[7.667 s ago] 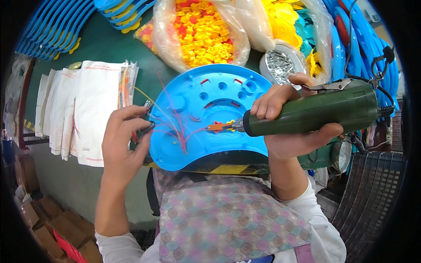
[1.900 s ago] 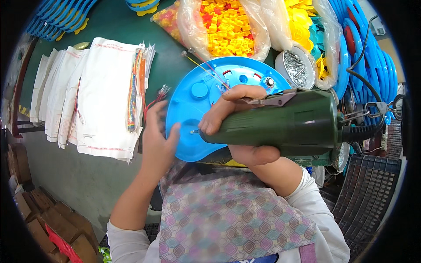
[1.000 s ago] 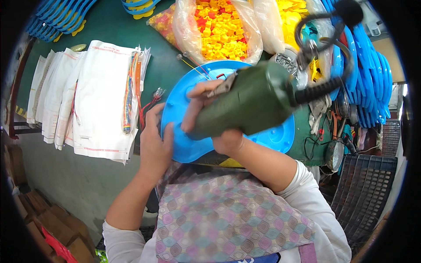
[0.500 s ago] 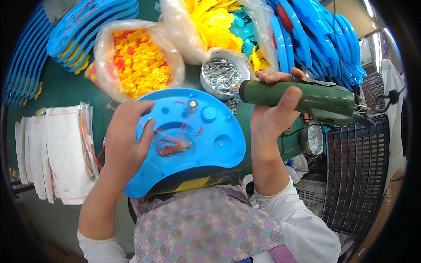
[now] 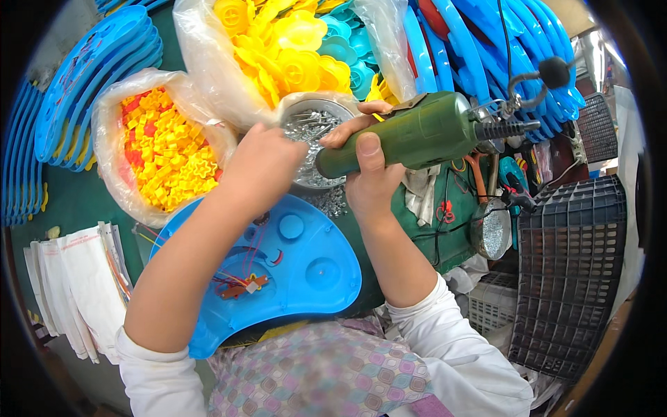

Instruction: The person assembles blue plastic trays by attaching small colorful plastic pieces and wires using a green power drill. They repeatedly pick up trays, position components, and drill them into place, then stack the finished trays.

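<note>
My right hand (image 5: 372, 163) is wrapped round a green electric screwdriver (image 5: 424, 135), its thumb along the body; the front end points left and the bit is hidden by my left hand. My left hand (image 5: 267, 163) reaches over the near left edge of a round bowl of screws (image 5: 306, 182), fingers bent and pressed together; what they hold, if anything, is hidden. Below my arms lies a blue curved plastic panel (image 5: 299, 306), with thin wires and a small brown circuit board (image 5: 243, 286) in its recess. My left forearm covers part of the panel.
Behind stand plastic bags with small yellow-and-red parts (image 5: 167, 149) and yellow flower-shaped parts (image 5: 292, 59). Blue panels are stacked at far left (image 5: 97, 83) and far right (image 5: 479, 55). White packets (image 5: 83, 285) lie left. A dark crate (image 5: 570, 278) and a small metal dish (image 5: 492, 233) sit right.
My left hand has moved from above the blue panel to the screw bowl. The screwdriver has come left in my right hand, its front end now beside my left fingers. The whole view has shifted.
</note>
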`<action>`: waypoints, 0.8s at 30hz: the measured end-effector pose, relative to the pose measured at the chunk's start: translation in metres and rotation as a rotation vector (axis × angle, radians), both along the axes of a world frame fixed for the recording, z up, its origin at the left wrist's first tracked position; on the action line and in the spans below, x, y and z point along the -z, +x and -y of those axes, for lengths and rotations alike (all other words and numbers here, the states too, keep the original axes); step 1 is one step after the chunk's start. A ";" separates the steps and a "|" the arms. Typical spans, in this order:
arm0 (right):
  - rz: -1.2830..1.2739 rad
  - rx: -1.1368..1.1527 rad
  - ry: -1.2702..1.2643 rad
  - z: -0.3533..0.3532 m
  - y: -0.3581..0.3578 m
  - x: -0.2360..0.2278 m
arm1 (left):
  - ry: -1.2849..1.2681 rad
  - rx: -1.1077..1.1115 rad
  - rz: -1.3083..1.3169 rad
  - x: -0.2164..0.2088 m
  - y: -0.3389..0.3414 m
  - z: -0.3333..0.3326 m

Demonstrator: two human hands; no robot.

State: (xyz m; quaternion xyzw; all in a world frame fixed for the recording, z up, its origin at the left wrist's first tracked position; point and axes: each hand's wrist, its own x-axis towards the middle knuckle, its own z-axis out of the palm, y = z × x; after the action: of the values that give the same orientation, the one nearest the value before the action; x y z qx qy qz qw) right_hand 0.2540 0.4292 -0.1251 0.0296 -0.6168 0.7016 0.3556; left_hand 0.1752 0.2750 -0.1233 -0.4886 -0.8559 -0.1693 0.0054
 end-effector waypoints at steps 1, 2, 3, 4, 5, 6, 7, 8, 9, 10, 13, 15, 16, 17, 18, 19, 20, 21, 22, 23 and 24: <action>-0.016 0.005 -0.022 0.000 0.001 -0.002 | -0.005 -0.028 0.046 -0.001 0.000 -0.001; -0.034 0.008 -0.039 0.000 0.001 -0.007 | 0.037 -0.040 0.116 -0.006 0.000 -0.002; -0.052 0.011 -0.056 -0.002 0.002 -0.009 | 0.064 -0.004 0.134 -0.007 0.001 -0.004; -0.074 0.015 -0.032 -0.007 0.004 -0.009 | 0.091 0.034 0.153 -0.008 0.001 -0.006; -0.098 0.010 -0.014 -0.010 0.004 -0.011 | 0.113 0.060 0.168 -0.008 0.001 -0.006; -0.111 -0.017 -0.049 -0.008 0.007 -0.015 | 0.142 0.138 0.170 -0.002 -0.001 -0.006; -0.123 -0.044 -0.085 -0.007 0.009 -0.020 | 0.161 0.128 0.152 0.002 -0.001 -0.007; -0.115 -0.043 -0.054 -0.010 0.011 -0.023 | 0.182 0.124 0.131 0.004 0.001 -0.008; -0.128 -0.036 -0.041 -0.011 0.013 -0.026 | 0.203 0.120 0.112 0.005 0.002 -0.008; -0.140 -0.030 -0.029 -0.012 0.015 -0.029 | 0.230 0.118 0.099 0.005 0.004 -0.007; -0.172 -0.016 -0.043 -0.014 0.020 -0.032 | 0.347 0.052 0.110 0.015 0.008 -0.006; -0.191 -0.023 -0.082 -0.013 0.022 -0.033 | 0.386 0.049 0.092 0.019 0.010 -0.004; -0.189 -0.015 -0.084 -0.012 0.022 -0.034 | 0.406 0.046 0.083 0.019 0.010 -0.003; -0.185 -0.005 -0.086 -0.011 0.023 -0.035 | 0.415 0.026 0.100 0.018 0.011 -0.003; -0.179 0.005 -0.085 -0.010 0.025 -0.036 | 0.425 0.005 0.117 0.016 0.013 -0.004; -0.173 0.013 -0.085 -0.009 0.025 -0.037 | 0.434 -0.017 0.133 0.014 0.013 -0.003; -0.163 0.018 -0.081 -0.008 0.026 -0.038 | 0.431 -0.025 0.122 0.015 0.013 -0.002; -0.153 0.023 -0.076 -0.007 0.027 -0.039 | 0.427 -0.033 0.110 0.017 0.012 -0.001; -0.156 0.024 -0.088 -0.005 0.027 -0.040 | 0.424 -0.042 0.097 0.018 0.012 0.001; -0.155 0.026 -0.100 -0.004 0.027 -0.041 | 0.443 -0.047 0.115 0.015 0.013 0.002; -0.154 0.028 -0.111 -0.002 0.028 -0.042 | 0.462 -0.054 0.133 0.011 0.015 0.002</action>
State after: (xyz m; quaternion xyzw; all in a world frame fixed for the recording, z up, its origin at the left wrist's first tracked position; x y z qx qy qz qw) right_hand 0.2817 0.4312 -0.0834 0.0553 -0.5481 0.7252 0.4130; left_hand 0.1904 0.2728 -0.1343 -0.4392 -0.8055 -0.3924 0.0651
